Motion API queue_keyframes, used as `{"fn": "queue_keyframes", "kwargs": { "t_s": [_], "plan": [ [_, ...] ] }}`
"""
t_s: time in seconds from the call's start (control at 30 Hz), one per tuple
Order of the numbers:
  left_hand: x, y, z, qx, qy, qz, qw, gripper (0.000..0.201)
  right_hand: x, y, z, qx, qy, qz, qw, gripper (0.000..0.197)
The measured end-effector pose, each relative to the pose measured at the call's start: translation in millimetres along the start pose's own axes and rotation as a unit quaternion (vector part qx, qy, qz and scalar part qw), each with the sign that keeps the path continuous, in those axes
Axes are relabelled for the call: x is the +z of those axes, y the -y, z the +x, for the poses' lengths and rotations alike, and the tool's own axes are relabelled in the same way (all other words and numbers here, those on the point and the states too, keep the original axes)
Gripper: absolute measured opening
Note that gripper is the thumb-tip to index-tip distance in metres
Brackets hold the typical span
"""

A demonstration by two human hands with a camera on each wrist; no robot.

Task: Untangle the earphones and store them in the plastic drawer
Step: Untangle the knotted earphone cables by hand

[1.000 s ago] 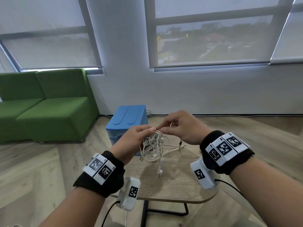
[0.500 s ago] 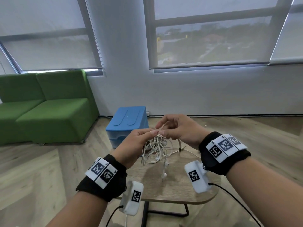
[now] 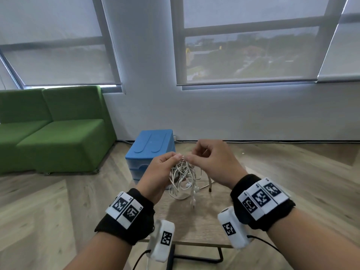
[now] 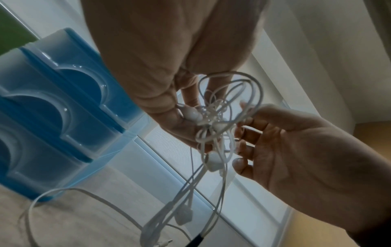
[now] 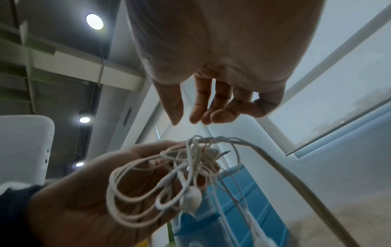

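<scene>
The left hand (image 3: 158, 173) was curled around a tangled bundle of white wired earphones (image 3: 182, 179), thumb and fingers closed on the upper loops so that the knot hung from it above the table. In the left wrist view an earbud and several loops lay against the left fingers (image 4: 182, 117). The right hand (image 3: 211, 162) met it at the top of the tangle, thumb and forefinger drawn together at the cords; in the right wrist view its fingers (image 5: 213, 107) hung loosely bent with the tips close together just above the bundle, and whether they truly pinched a strand could not be told. Both wrists wore black bands with white coded markers and small white camera units.

Loose ends of the earphones trailed down from the bundle, with a plug end hanging lowest, and one cord arched out to the right and reached the small light wooden table (image 3: 202, 227) with rounded corners and a dark metal frame.

Behind the table, on its far left side, stood the blue plastic drawer unit (image 3: 151, 151) with translucent drawer fronts, partly hidden by the left hand; its drawers appeared closed. Bare wood-pattern floor lay to the left and right of the table. Farther left sat a green upholstered sofa (image 3: 58, 129), well apart from the table. A white wall with two large windows (image 3: 251, 49) and lowered grey roller blinds closed the far side.
</scene>
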State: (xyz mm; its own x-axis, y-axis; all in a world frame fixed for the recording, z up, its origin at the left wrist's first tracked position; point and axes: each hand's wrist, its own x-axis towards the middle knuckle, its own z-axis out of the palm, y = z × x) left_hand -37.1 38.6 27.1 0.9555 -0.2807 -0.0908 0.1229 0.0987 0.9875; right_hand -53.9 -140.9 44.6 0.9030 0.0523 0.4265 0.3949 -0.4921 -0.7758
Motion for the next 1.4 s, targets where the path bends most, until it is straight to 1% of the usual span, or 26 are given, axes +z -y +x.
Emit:
{"fn": "queue_keyframes", "kwargs": {
  "t_s": [0.07, 0.13, 0.2, 0.3, 0.37, 0.43, 0.5, 0.57, 0.63, 0.7, 0.8, 0.9, 0.97, 1.03, 1.1, 1.13, 1.17, 1.23, 1.27, 1.3, 1.33, 1.4],
  "plan": [
    [-0.2, 1.7, 1.4, 0.006, -0.01, -0.002, 1.0, 0.032, 5.5, -2.7, -4.7, 0.014, 0.003, -0.045, 0.999, 0.019],
    [-0.8, 2.9, 2.3, 0.011, -0.017, 0.003, 1.0, 0.031, 7.7, -5.6, -6.9, 0.036, -0.005, -0.063, 0.997, 0.017],
    [-0.7, 3.9, 2.6, 0.023, -0.021, 0.02, 0.999, 0.03, 8.3, -5.9, -8.8, 0.052, -0.011, -0.048, 0.997, 0.019],
    [0.2, 6.7, 2.8, 0.058, -0.031, 0.069, 0.995, 0.027, 9.3, -1.5, -12.5, 0.068, -0.002, 0.008, 0.998, 0.025],
    [1.5, 7.9, 2.9, 0.074, -0.034, 0.09, 0.993, 0.025, 11.9, -0.8, -13.2, 0.079, -0.001, 0.004, 0.997, 0.026],
    [2.5, 7.1, 1.0, 0.081, -0.023, 0.098, 0.992, 0.023, 14.3, -3.0, -12.4, 0.093, -0.006, -0.006, 0.996, 0.021],
    [2.6, 5.4, -2.1, 0.085, 0.007, 0.108, 0.991, 0.018, 14.9, -5.2, -11.4, 0.102, -0.016, -0.01, 0.995, 0.013],
    [1.7, 4.4, -5.1, 0.087, 0.039, 0.11, 0.989, 0.013, 13.1, -7.1, -10.0, 0.109, -0.02, -0.005, 0.994, 0.01],
    [0.3, 4.4, -4.7, 0.091, 0.044, 0.105, 0.989, 0.012, 9.6, -8.5, -9.3, 0.109, -0.004, 0.013, 0.994, 0.01],
    [-0.2, 3.8, -3.1, 0.094, 0.017, 0.112, 0.989, 0.008, 5.2, -10.1, -8.7, 0.1, 0.028, 0.023, 0.994, 0.009],
    [-0.3, 4.6, 1.1, 0.111, -0.037, 0.158, 0.98, 0.01, -1.8, -13.2, -8.6, 0.088, 0.079, 0.028, 0.993, 0.008],
    [1.3, 7.5, 4.2, 0.107, -0.055, 0.155, 0.981, 0.008, -5.1, -11.6, -9.2, 0.097, 0.135, 0.061, 0.984, 0.007],
    [3.0, 7.7, 4.5, 0.106, -0.041, 0.142, 0.983, 0.007, -6.4, -8.7, -8.8, 0.125, 0.152, 0.115, 0.974, 0.012],
    [4.8, 5.7, 3.4, 0.104, -0.004, 0.126, 0.987, 0.009, -6.9, -7.3, -7.2, 0.163, 0.147, 0.176, 0.96, 0.017],
    [6.0, 4.2, 3.0, 0.109, 0.039, 0.131, 0.985, 0.021, -7.0, -5.2, -5.4, 0.179, 0.14, 0.223, 0.948, 0.01],
    [6.3, 3.5, 3.3, 0.117, 0.048, 0.146, 0.981, 0.022, -7.0, -3.9, -5.2, 0.177, 0.139, 0.233, 0.946, 0.005],
    [6.9, 2.5, 3.3, 0.125, 0.049, 0.158, 0.978, 0.02, -6.7, -2.8, -5.0, 0.172, 0.137, 0.233, 0.947, 0.006],
    [6.8, 1.0, 3.9, 0.13, 0.04, 0.151, 0.979, 0.015, -6.4, -3.8, -4.6, 0.157, 0.13, 0.196, 0.959, 0.02],
    [6.5, 0.1, 4.1, 0.127, 0.037, 0.144, 0.981, 0.013, -5.9, -4.6, -4.4, 0.145, 0.126, 0.164, 0.967, 0.023],
    [6.0, -0.5, 4.0, 0.124, 0.036, 0.14, 0.982, 0.011, -5.1, -6.2, -4.0, 0.135, 0.116, 0.131, 0.975, 0.021],
    [5.5, -0.5, 4.2, 0.12, 0.036, 0.139, 0.982, 0.009, -4.4, -8.7, -3.4, 0.126, 0.095, 0.099, 0.982, 0.019],
    [4.6, 0.5, 4.8, 0.114, 0.035, 0.139, 0.983, 0.008, -4.2, -13.7, -2.4, 0.105, 0.032, 0.03, 0.994, 0.019]
  ]
}}
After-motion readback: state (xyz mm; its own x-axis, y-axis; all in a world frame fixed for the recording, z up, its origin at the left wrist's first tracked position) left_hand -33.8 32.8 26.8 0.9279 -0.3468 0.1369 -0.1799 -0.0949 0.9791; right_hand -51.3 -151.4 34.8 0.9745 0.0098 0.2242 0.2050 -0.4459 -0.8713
